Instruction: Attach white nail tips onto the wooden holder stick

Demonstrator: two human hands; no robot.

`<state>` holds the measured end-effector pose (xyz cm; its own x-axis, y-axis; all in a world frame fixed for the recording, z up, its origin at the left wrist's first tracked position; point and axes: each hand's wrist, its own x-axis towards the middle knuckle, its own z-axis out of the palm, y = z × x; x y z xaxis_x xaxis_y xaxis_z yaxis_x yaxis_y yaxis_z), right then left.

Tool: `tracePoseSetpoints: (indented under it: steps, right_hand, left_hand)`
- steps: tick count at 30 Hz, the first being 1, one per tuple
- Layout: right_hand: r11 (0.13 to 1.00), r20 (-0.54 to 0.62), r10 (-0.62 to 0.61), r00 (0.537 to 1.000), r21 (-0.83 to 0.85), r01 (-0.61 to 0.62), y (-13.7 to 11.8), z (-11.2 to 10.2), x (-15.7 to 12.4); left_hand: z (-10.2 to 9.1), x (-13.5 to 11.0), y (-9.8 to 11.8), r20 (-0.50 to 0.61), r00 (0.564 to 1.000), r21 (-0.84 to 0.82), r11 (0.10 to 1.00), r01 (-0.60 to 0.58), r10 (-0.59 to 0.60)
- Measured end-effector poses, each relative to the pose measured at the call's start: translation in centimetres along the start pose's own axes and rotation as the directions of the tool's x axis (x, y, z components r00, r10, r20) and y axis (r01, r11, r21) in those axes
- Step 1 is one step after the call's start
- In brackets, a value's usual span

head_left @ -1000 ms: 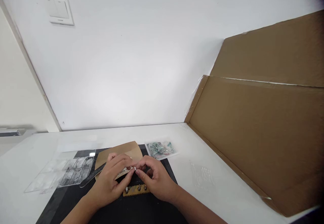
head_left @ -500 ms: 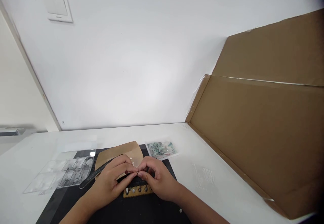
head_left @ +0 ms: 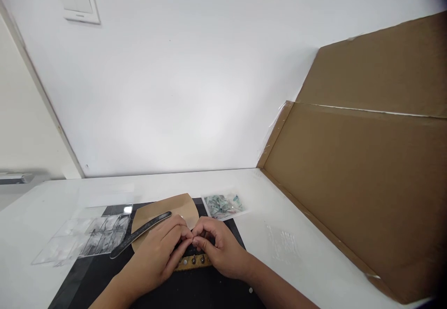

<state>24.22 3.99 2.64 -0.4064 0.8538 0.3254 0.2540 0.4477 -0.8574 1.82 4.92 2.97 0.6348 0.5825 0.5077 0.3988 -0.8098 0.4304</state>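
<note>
My left hand and my right hand meet fingertip to fingertip above a black mat. Both pinch at the same spot; whatever is between the fingers is too small and covered to make out. Just below them lies a yellowish strip carrying small metal pegs, partly hidden by my hands. Behind my left hand is a brown paper sheet with a dark nail file lying across its left part.
A clear compartment case rests open at left. A clear packet of green and pink pieces lies behind my right hand. One tiny white piece sits on the mat's right. Cardboard panels stand along the right, and a wall rises behind.
My left hand has shifted slightly right and down, covering the left end of the yellowish strip and uncovering more of the nail file. Both hands remain pinched together. The view has shifted slightly.
</note>
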Motion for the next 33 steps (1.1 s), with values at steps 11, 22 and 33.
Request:
tracePoseSetpoints:
  steps: [11, 22, 33]
  right_hand:
    - [0.997, -0.034, -0.038, 0.999, -0.067, 0.035, 0.6, 0.5, -0.3]
    - [0.986, -0.067, -0.106, 0.992, -0.139, 0.096, 0.7, 0.5, -0.4]
    - [0.996, -0.087, -0.073, 0.994, 0.042, 0.077, 1.6, 1.2, -0.5]
  left_hand:
    - [0.6, -0.4, -0.7, -0.006, 0.994, -0.059, 0.992, 0.109, -0.11]
    - [1.8, -0.7, -1.5, -0.106, 0.992, -0.068, 0.995, 0.066, -0.073]
    - [1.2, -0.2, -1.7, -0.181, 0.978, -0.121, 0.985, -0.123, 0.1]
